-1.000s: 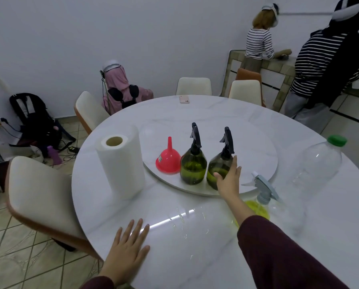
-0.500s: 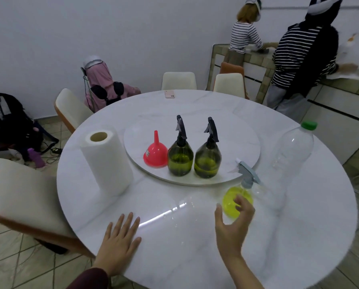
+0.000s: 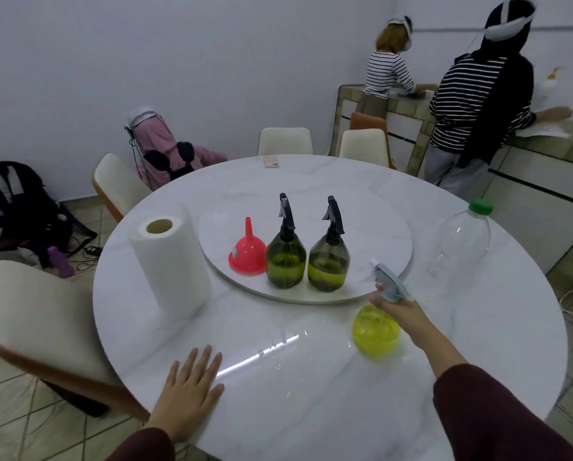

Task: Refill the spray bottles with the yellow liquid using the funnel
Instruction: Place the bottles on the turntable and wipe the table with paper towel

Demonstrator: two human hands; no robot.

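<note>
**Right hand now on the neck of the yellow-filled sprayer**

The right hand (image 3: pixel 396 307) has moved since half a second ago: then it hovered with fingers spread just short of the clear spray bottle (image 3: pixel 376 329); now it grips that bottle at the neck, under the pale grey trigger head (image 3: pixel 389 282), fingers curled round it. A second ago the same hand was reaching towards the dark green bottles on the turntable (image 3: pixel 371 221).

The landmark here is that round turntable at the table's middle. The clear bottle, its round body full of yellow liquid, stands on the marble table (image 3: pixel 311 394) just off the turntable's near right edge. On the turntable's near part stand the red funnel (image 3: pixel 246 256), upside down with its spout up, then the left green spray bottle (image 3: pixel 285 257) and the right green spray bottle (image 3: pixel 328 261), side by side, both partly filled and capped with black triggers.

The left hand (image 3: pixel 187 384) lies flat on the table, fingers straight, well in front of the turntable, unchanged across the frames.

A paper towel roll (image 3: pixel 170 261) stands upright left of the turntable; a clear plastic bottle (image 3: pixel 461 241) with a green cap stands to its right.
</note>
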